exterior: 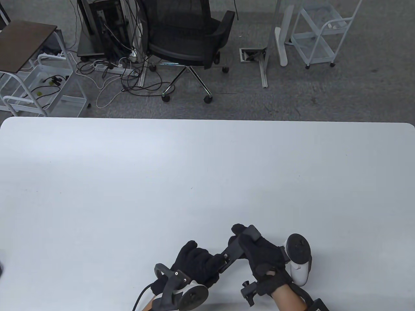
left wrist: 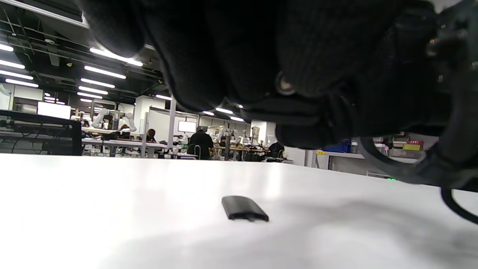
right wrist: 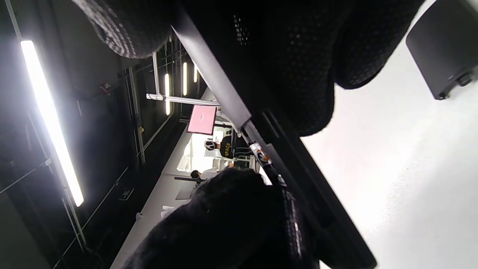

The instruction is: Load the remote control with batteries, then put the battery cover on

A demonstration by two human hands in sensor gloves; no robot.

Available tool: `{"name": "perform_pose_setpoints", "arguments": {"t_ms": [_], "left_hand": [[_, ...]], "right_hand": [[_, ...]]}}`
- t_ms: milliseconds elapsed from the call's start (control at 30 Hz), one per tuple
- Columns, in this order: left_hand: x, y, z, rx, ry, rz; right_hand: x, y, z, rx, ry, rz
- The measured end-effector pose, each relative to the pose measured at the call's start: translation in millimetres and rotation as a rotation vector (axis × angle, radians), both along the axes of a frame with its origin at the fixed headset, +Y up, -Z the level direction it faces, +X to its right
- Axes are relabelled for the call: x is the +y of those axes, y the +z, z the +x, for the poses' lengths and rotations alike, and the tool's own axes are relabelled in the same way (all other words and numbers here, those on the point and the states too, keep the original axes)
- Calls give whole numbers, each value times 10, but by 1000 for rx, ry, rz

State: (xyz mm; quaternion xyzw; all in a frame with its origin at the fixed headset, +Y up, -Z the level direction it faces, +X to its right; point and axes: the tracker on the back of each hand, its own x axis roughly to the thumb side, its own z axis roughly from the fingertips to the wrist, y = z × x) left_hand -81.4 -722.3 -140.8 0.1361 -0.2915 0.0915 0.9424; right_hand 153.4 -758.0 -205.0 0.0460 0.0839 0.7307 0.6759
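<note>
Both hands hold a black remote control [exterior: 234, 251] just above the white table [exterior: 162, 178], near its front edge. My right hand [exterior: 259, 252] grips the far part of the remote from above. My left hand [exterior: 197, 262] holds its near end, with the fingers at the open battery bay. In the right wrist view the remote [right wrist: 224, 93] runs diagonally, and a battery [right wrist: 262, 156] with an orange mark sits in the bay. The black battery cover [left wrist: 244, 208] lies loose on the table; it also shows in the right wrist view [right wrist: 442, 48]. It does not show in the table view.
The table's far edge [exterior: 207, 120] borders grey carpet. Beyond it stand a black office chair [exterior: 188, 39], white wire carts [exterior: 319, 35] and a tangle of cables [exterior: 123, 71].
</note>
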Motion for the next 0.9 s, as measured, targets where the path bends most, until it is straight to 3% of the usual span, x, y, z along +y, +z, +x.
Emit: {"name": "perform_pose_setpoints", "arguments": {"t_ms": [333,667,900], "left_hand": [[5,19,21,9,-14,29],[39,-66,-137,0,109,-17],[-20,-147,-205,-12,210,-148]], "right_hand": [[3,18,-28,5,-6,-19],[21,16,-39,85,-91,-11],[34,12,-41,131,-135,13]]}}
